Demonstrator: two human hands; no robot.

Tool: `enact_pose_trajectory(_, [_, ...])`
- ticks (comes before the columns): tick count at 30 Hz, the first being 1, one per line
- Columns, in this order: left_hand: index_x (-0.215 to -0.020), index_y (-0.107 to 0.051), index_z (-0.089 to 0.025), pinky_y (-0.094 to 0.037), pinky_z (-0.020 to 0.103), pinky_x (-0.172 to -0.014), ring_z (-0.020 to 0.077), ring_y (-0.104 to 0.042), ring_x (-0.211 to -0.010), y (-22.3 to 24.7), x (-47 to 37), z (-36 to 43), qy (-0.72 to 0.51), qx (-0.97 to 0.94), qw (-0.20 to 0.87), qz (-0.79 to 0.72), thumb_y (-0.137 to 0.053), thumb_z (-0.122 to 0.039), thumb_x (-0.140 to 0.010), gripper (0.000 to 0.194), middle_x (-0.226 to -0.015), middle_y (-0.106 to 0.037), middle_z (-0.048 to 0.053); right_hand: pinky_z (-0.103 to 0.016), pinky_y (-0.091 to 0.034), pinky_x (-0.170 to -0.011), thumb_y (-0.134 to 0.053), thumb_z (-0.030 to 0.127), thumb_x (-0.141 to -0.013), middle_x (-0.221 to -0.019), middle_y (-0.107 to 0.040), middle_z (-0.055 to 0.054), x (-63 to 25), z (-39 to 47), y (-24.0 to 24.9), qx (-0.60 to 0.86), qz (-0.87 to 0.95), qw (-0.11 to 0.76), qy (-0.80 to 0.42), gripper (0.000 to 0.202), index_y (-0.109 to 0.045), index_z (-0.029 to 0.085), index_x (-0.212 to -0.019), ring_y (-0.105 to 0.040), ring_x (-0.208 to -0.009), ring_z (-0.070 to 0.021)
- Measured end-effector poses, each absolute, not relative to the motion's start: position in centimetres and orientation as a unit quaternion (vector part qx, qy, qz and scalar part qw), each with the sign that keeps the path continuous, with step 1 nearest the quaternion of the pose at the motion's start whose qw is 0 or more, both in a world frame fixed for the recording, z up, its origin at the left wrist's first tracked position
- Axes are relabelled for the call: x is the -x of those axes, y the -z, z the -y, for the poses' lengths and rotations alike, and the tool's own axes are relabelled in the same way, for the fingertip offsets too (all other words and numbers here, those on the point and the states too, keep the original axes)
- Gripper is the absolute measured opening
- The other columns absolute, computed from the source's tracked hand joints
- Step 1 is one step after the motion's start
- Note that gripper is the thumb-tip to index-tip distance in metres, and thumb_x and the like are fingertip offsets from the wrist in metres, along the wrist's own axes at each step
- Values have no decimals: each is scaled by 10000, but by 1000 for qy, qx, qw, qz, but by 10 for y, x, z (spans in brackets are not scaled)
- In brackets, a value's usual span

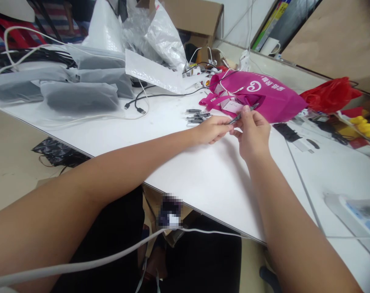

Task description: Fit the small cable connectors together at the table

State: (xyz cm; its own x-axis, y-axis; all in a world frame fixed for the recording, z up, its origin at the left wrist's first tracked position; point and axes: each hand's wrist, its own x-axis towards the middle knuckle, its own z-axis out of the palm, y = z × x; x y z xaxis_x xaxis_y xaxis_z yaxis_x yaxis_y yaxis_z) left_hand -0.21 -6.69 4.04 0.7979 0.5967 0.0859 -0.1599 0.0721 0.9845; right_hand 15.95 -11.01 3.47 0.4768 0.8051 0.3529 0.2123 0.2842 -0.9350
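Both my hands meet above the white table [179,162], around one slim grey pen-like object [234,119]. My left hand [214,129] is closed on its lower left end. The fingers of my right hand [254,132] pinch it further up, and its upper tip sticks out past them. Several similar dark grey pieces [199,116] lie in a small pile just behind my left hand. Behind my right hand is a magenta bag [272,95] with white print, lying on its side, a white card [232,106] at its opening.
Grey plastic packages [79,95] lie at the left, with black and white cables [139,106] beside them. Clear plastic wrap and a cardboard box [197,16] stand behind. At the right are a red bag [331,95] and dark flat parts [285,132]. A white cable crosses my lap.
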Motion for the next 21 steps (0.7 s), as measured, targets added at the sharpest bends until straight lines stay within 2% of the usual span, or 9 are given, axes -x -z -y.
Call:
enact_pose_trajectory(3, [-888, -575, -206, -239, 229, -508, 67, -302, -503, -40, 2, 67, -273, -632, 706, -168, -547, -127, -1220, 342, -626, -385, -105, -298, -558, -561, -895, 858, -944, -715, -532, 41, -160, 110, -34, 553, 459, 659, -220, 698, -512, 291, -805, -598, -658, -165])
enact_pose_trajectory(11, [-846, -598, -184, -252, 224, -515, 66, -374, -546, -40, 0, 66, -267, -621, 717, -172, -537, -119, -1216, 381, -706, -412, -78, -322, -531, -540, -891, 888, -928, -693, -511, 49, -162, 109, -32, 555, 471, 654, -206, 737, -460, 302, -808, -560, -605, -166])
enact_pose_trajectory(21, [-850, -609, -196, -257, 273, -556, 93, -380, -590, -33, -2, 63, -283, -659, 678, -162, -515, -144, -1217, 382, -746, -439, -60, -321, -547, -517, -898, 832, -975, -692, -559, 44, -166, 106, -26, 540, 476, 667, -193, 680, -534, 291, -779, -579, -585, -158])
